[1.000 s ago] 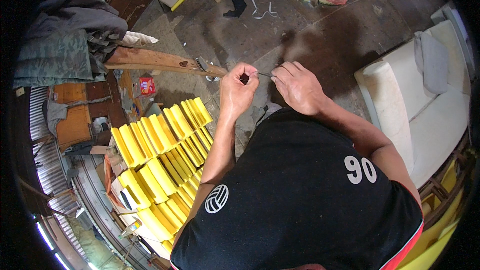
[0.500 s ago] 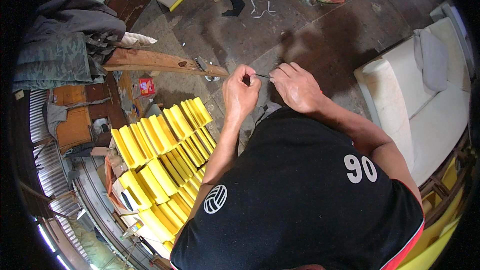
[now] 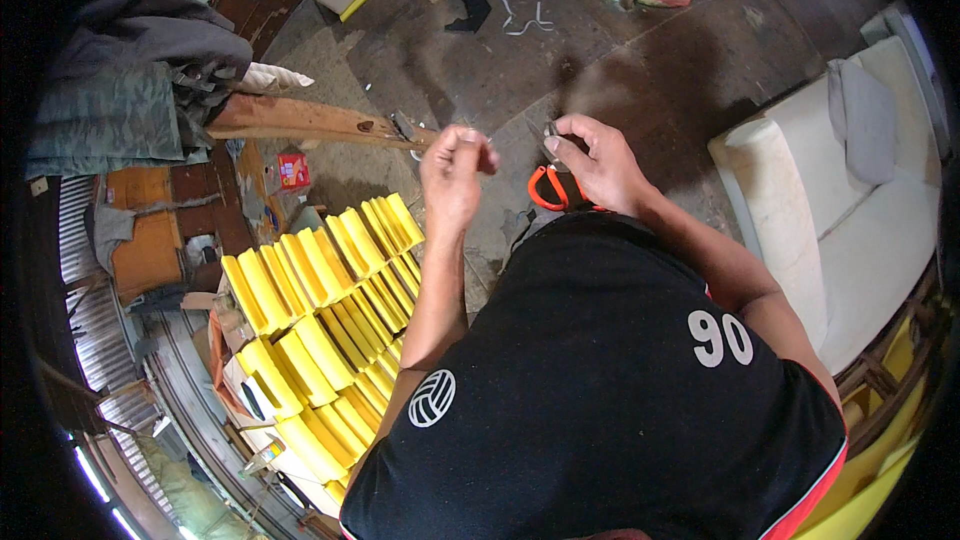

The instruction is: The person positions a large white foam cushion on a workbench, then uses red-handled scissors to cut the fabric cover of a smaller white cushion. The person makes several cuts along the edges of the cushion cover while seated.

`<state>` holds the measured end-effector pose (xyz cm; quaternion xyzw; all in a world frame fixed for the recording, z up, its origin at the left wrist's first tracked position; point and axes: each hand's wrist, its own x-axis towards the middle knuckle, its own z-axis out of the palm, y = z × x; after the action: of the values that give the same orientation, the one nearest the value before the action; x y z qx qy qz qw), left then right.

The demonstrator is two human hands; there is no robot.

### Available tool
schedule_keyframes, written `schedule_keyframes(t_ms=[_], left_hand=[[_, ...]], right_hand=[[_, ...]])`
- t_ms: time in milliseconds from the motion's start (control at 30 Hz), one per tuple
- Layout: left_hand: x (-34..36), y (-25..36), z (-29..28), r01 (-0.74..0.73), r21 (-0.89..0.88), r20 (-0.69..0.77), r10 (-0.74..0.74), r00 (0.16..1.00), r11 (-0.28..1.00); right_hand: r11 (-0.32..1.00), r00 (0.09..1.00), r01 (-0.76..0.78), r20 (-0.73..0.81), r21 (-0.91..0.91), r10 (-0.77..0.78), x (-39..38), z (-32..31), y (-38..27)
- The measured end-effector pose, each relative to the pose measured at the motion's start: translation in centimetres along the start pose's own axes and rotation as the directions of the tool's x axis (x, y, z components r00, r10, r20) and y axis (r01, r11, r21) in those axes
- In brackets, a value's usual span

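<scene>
Right hand [image 3: 605, 168] pinching orange-handled metal scissors [image 3: 550, 206] by metal part, handles near black cloth shirt [image 3: 580, 360]. Left hand [image 3: 452, 175] blurred, fingers curled, grip unclear. Farther: stacked yellow grooved foam pieces [image 3: 312, 268] left, off-white padded sofa [image 3: 780, 210] right.

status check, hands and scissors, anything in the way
Left hand blurred, grip unclear. Right hand holds orange-handled scissors. Wooden beam extends toward left hand; contact unclear.
</scene>
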<state>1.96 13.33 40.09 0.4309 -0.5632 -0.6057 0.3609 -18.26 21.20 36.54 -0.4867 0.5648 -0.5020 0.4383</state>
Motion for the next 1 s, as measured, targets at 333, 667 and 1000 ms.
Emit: schedule_keyframes(t_ms=[333,667,1000], left_hand=[[-0.5,-1.7,3.9,0.013,0.111,0.069,-0.021,0.997,0.994],[-0.2,-2.8,3.3,0.015,-0.022,0.059,-0.014,0.998,1.0],[0.3,-2.6,2.3,0.215,-0.324,0.148,-0.176,0.973,0.921]], right_hand=[[0.964,0.994,-0.113,0.026,0.241,0.11,0.1,0.1,-0.1],[0.957,0.993,-0.113,0.069,0.266,0.098,0.4,-0.1,-0.6],[0.946,0.986,-0.161,0.092,0.282,0.14,1.0,-0.1,-0.6]])
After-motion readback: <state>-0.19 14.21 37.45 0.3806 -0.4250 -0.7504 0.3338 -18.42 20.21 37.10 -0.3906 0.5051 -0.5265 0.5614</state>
